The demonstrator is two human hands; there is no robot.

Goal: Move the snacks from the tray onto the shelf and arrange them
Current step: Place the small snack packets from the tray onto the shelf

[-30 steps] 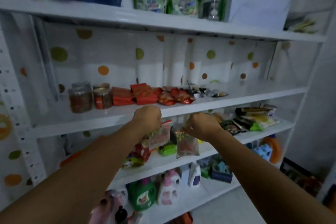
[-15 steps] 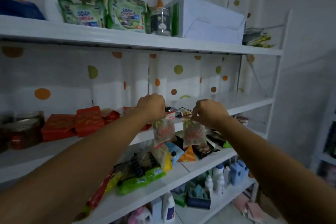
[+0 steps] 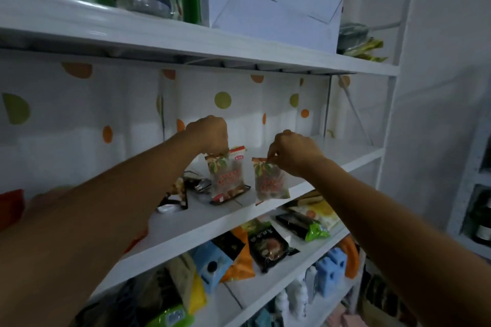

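You've raised both to the shelf (image 3: 207, 220): left hand (image 3: 210, 135) pinches left packet (image 3: 227, 175), right hand (image 3: 292, 152) pinches right packet (image 3: 269, 180); release next.

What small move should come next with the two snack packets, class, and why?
Probably ease both slightly back and set them down. The left hand pinches the left packet by its top edge, the right hand the right packet; both hang upright, side by side and apart, over the middle shelf. The right packet's bottom is near the front edge.
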